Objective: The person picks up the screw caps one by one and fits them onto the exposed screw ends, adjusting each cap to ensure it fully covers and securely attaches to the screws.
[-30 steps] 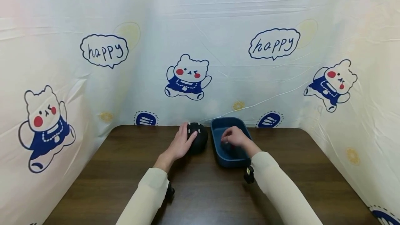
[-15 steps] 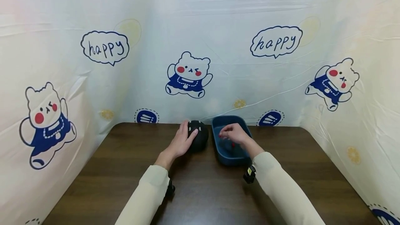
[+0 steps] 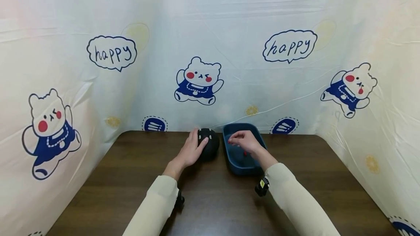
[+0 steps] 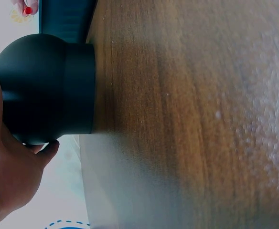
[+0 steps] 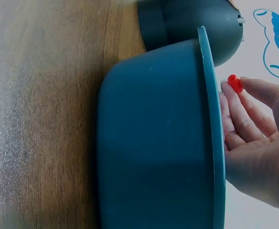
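Note:
A black rounded object (image 3: 211,148) with a short cylindrical base and small pale pegs on top stands on the table. My left hand (image 3: 189,150) holds it from the left, the thumb toward me and the fingers along its far side. Right beside it is a dark blue bin (image 3: 242,171). Over the bin my right hand (image 3: 247,142) pinches a small red piece (image 5: 235,84) between thumb and fingertips, above the rim in the right wrist view. Another small red piece (image 3: 245,153) lies inside the bin, whose floor is partly hidden by that hand.
The brown wooden table (image 3: 131,177) ends just behind the bin and the black object. A white printed curtain (image 3: 236,83) hangs behind and along both sides. Each wrist carries a small black camera (image 3: 261,187).
My right hand has risen from inside the bin and shifted a little left with the red piece. The other red piece has come into view. My left hand keeps its hold.

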### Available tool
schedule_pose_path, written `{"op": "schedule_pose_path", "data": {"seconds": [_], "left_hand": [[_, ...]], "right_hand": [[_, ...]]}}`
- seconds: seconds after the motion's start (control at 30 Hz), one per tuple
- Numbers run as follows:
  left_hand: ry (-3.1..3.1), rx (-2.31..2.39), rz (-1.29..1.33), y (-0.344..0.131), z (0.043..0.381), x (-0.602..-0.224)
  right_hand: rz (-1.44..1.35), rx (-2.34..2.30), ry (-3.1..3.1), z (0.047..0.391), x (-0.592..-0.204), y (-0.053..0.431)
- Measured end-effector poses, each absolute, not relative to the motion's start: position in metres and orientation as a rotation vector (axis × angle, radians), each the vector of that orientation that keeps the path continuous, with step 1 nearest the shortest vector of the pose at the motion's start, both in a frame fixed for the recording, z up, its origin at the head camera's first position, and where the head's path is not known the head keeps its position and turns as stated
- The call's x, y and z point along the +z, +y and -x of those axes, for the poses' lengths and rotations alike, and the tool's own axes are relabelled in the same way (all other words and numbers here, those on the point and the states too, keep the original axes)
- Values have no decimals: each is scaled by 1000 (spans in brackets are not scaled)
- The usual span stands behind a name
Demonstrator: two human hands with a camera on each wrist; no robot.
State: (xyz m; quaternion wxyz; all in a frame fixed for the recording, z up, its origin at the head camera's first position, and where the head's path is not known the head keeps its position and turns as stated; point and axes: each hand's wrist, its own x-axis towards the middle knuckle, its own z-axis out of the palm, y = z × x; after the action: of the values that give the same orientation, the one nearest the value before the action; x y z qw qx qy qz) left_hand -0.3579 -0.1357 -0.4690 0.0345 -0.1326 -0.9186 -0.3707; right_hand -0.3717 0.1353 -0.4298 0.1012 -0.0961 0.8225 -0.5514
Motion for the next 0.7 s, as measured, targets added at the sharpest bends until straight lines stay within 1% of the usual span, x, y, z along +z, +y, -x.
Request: {"op": "schedule_pose_path", "data": {"seconds": [0.7], "left_hand": [[-2812, -1149, 395, -135, 356, -469]], "right_hand": [[375, -1729, 2470, 367, -420, 115]]}}
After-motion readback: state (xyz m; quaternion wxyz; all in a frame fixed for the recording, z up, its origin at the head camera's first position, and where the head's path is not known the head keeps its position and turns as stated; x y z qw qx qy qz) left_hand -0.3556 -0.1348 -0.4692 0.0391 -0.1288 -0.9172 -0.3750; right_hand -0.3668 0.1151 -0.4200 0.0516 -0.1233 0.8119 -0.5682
